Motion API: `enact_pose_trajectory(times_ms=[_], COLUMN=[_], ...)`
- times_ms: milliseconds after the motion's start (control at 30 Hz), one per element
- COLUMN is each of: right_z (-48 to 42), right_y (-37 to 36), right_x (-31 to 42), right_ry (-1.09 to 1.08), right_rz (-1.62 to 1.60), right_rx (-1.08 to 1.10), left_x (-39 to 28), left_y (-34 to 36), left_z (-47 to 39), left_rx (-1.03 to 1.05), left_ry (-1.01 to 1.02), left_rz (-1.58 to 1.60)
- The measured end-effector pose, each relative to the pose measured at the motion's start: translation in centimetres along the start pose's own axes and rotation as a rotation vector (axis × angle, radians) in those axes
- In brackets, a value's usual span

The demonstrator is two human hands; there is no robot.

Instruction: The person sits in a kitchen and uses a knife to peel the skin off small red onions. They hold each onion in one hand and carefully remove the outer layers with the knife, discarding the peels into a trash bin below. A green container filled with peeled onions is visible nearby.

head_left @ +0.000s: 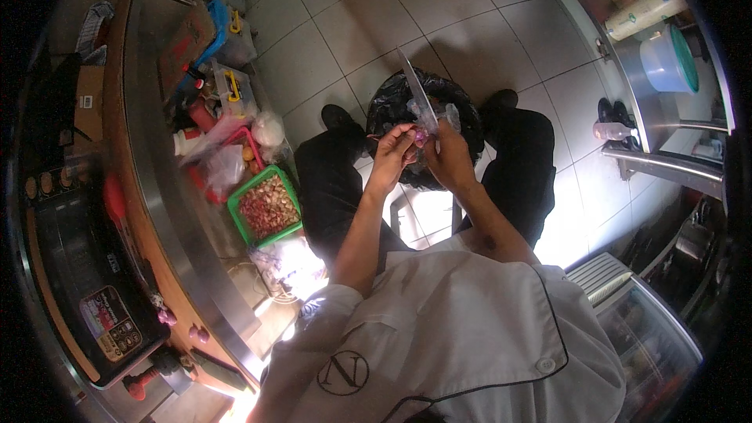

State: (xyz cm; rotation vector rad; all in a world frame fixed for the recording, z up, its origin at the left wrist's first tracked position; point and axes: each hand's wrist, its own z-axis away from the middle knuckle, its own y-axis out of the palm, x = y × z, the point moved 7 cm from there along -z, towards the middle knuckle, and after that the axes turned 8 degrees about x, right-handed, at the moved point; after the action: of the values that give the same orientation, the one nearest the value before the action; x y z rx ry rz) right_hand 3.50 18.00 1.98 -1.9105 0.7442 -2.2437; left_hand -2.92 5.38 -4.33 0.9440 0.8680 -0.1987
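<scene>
My left hand (390, 160) grips a small purple shallot (421, 136) between thumb and fingers. A kitchen knife (416, 83) is in my right hand (451, 158), its blade pointing up and away from me, beside the shallot. Both hands are close together above a bin lined with a black plastic bag (388, 97), which stands on the floor between my legs. Crumpled clear plastic (451, 114) shows in the bin's mouth behind the blade. Fingers hide part of the shallot and the knife's handle.
To my left, a green basket (234, 211) holds many shallots and garlic cloves on a low shelf. Lidded plastic boxes (232, 85) stand farther along it. Several loose shallots (200, 333) lie on the wooden counter edge (155, 264). At right are a steel rack (640, 111) and a glass-topped chest (646, 329).
</scene>
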Motion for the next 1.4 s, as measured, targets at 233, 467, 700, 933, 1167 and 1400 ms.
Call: enact_pose_trajectory(times_ms=[233,467,700,933,1167,1400], right_z=[-0.1,0.0,-0.3,0.0,0.0,0.2], right_y=[-0.1,-0.1,0.5,0.2,-1.2,-1.7], right_x=[1.1,0.7,-0.3,-0.5,0.6,-0.6], right_ry=[-0.071,-0.051,-0.076,-0.08,-0.009,0.136], right_rz=[0.045,-0.019,0.019,-0.015,-0.118,0.095], right_rx=[-0.039,-0.024,-0.009,-0.078,-0.155,-0.164], left_x=[0.0,-0.2,-0.1,-0.5,-0.9,-0.5], left_y=[-0.1,0.2,0.1,0.5,0.7,-0.6], left_z=[0.1,0.2,0.1,0.2,0.2,0.2], left_rx=[-0.019,-0.01,-0.005,-0.031,-0.067,0.036], left_ry=[0.011,0.016,0.0,-0.022,-0.017,-0.064], left_rz=[0.027,0.0,0.022,-0.035,-0.078,0.297])
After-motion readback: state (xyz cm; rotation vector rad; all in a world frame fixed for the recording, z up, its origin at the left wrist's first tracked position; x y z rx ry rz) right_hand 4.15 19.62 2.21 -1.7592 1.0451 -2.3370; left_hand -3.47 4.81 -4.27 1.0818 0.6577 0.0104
